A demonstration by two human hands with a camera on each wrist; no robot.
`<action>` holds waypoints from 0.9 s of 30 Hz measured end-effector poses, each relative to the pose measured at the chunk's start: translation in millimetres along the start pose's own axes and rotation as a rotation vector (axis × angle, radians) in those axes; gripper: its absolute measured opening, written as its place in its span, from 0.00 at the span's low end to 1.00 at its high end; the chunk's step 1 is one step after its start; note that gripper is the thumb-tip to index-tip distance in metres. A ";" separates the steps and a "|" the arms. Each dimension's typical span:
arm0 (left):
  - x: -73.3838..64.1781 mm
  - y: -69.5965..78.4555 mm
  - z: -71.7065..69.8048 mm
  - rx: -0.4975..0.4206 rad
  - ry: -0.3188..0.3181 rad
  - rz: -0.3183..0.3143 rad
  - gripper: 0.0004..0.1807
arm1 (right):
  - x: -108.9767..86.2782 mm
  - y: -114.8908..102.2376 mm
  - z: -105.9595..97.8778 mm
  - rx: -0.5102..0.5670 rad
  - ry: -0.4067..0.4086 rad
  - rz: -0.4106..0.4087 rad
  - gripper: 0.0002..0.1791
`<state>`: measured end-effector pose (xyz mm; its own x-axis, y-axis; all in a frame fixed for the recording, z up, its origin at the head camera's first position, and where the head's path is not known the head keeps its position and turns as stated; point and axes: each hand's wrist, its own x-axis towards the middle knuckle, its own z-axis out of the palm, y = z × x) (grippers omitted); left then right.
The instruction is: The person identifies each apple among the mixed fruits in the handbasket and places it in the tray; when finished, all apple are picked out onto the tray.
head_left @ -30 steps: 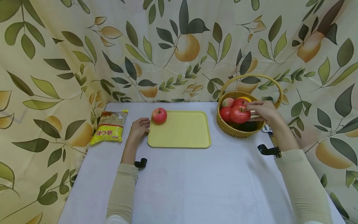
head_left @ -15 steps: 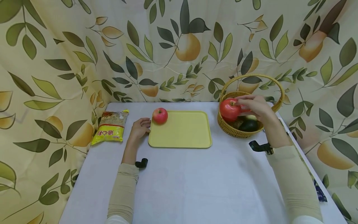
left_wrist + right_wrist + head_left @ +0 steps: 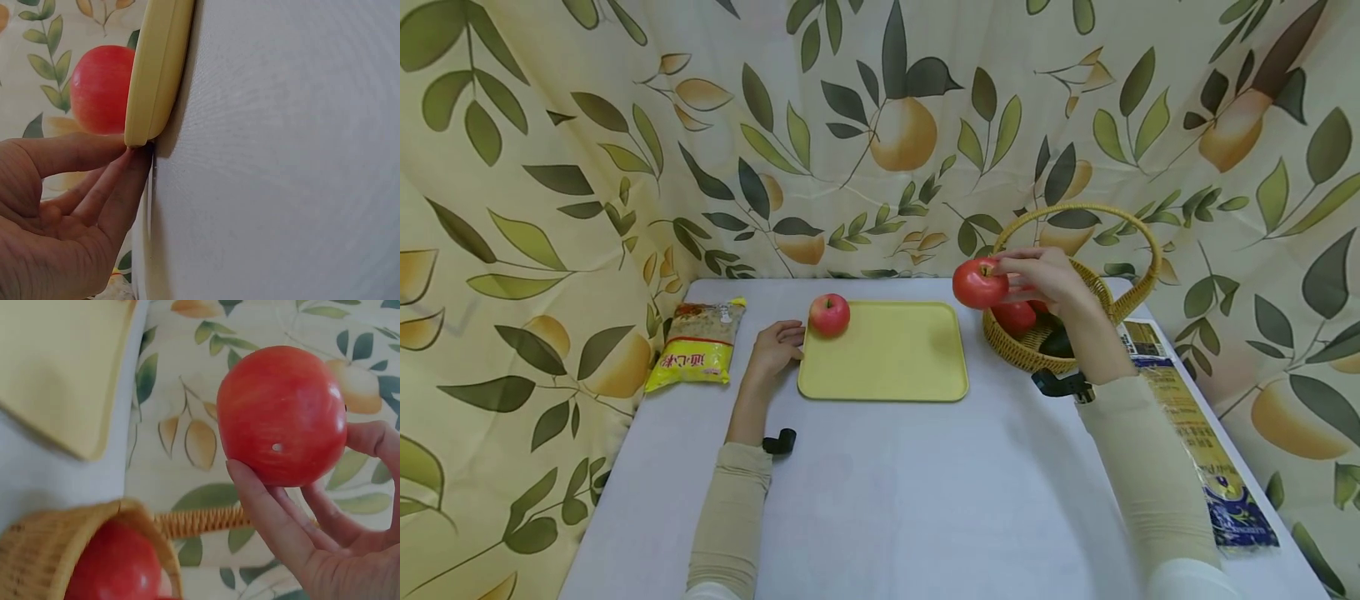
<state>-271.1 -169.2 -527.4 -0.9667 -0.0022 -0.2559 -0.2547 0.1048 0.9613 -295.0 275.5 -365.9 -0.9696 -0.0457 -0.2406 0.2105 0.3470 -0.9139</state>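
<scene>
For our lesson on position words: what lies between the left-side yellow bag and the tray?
In the head view, the left hand lies between the bag and the tray.

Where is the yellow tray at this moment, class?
In the head view, the yellow tray lies on the far half of the table, near the picture's middle, between the left hand at its left edge and the basket to its right.
</scene>
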 end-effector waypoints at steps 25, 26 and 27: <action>-0.8 -1.1 -1.1 0.001 0.000 0.019 0.39 | 37.7 -15.2 60.0 0.135 -0.111 0.015 0.29; -1.0 -1.2 -1.0 -0.003 0.000 0.021 0.39 | 38.9 -15.0 61.9 0.144 -0.117 0.016 0.28; -1.2 -1.3 -0.9 -0.004 0.000 0.023 0.39 | 40.1 -14.7 63.7 0.149 -0.124 0.017 0.28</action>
<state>-269.6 -170.3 -528.3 -0.9722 0.0002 -0.2342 -0.2329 0.1010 0.9672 -329.0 208.9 -383.0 -0.9447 -0.1591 -0.2867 0.2521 0.2065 -0.9454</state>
